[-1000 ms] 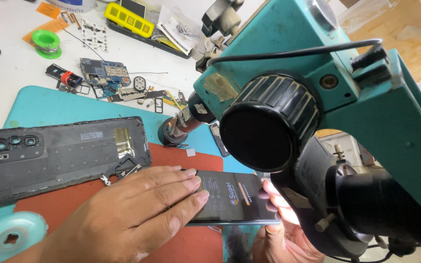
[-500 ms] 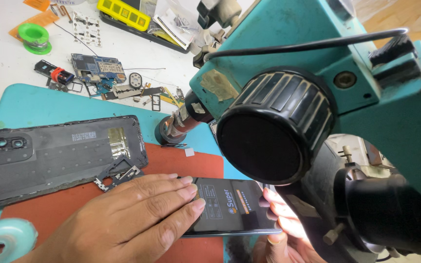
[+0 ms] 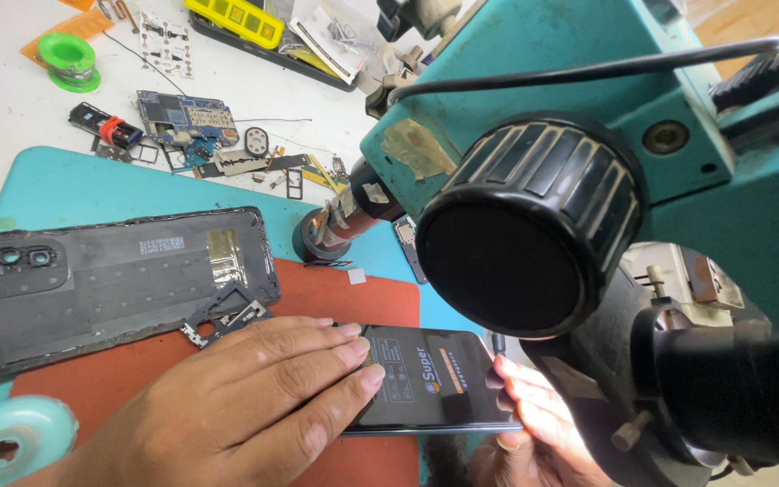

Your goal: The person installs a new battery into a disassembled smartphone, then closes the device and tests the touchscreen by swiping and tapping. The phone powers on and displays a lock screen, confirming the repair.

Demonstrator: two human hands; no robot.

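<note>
A dark opened phone (image 3: 435, 379) lies on a red-brown mat (image 3: 326, 293) under a teal microscope (image 3: 588, 180). My left hand (image 3: 245, 406) lies flat on the phone's left part, fingers together, pressing it down. My right hand (image 3: 534, 424) is at the phone's right edge, lit from above, with its fingertips touching the edge; most of it is hidden by the microscope's black eyepiece. A black phone back cover (image 3: 101, 280) with camera holes lies to the left, inside up.
A teal work mat (image 3: 74, 185) lies under the red one. Behind it on the white table are a blue circuit board (image 3: 182, 122), small metal parts, a green solder reel (image 3: 69, 59) and a yellow tool (image 3: 232, 20). A pale tape roll (image 3: 11, 437) sits at the front left.
The view has shifted slightly closer and lower. My left hand has stayed flat on the phone, and my right hand's fingers have moved a little at its right edge.
</note>
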